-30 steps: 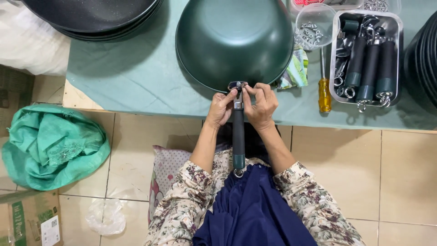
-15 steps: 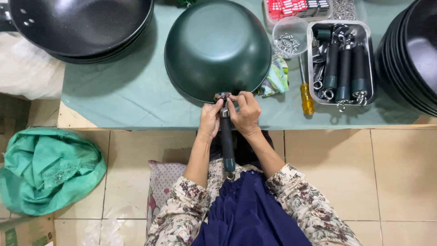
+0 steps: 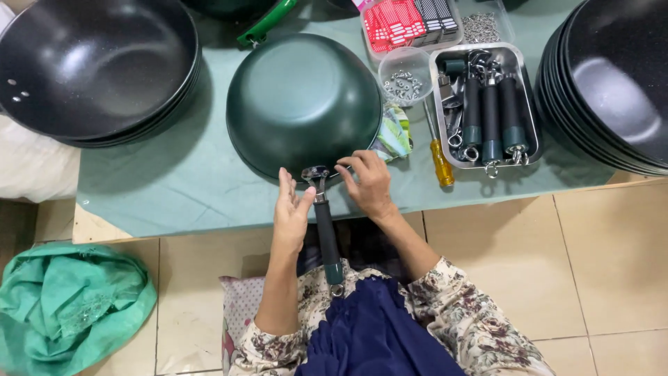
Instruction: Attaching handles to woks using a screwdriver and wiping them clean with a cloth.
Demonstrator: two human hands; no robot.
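Note:
A dark green wok [image 3: 303, 104] lies upside down on the green-covered table [image 3: 174, 188]. Its long dark handle [image 3: 325, 233] with a metal bracket sticks out over the table's front edge toward me. My left hand [image 3: 291, 209] is beside the handle near the bracket, fingers spread, thumb touching the handle. My right hand [image 3: 370, 182] rests with spread fingers on the wok's rim just right of the bracket. Neither hand grips anything.
Stacks of black woks stand at the left [image 3: 90, 69] and right [image 3: 612, 83]. A metal tray [image 3: 532, 139] holds spare handles. A clear bowl of screws [image 3: 405, 76], a yellow screwdriver [image 3: 440, 160], a box of red packets [image 3: 407, 24]. A green cloth heap [image 3: 69, 306] lies on the floor.
Both hands have let go of the handle's bracket and spread apart to either side. The camera view has shifted, showing more of the table.

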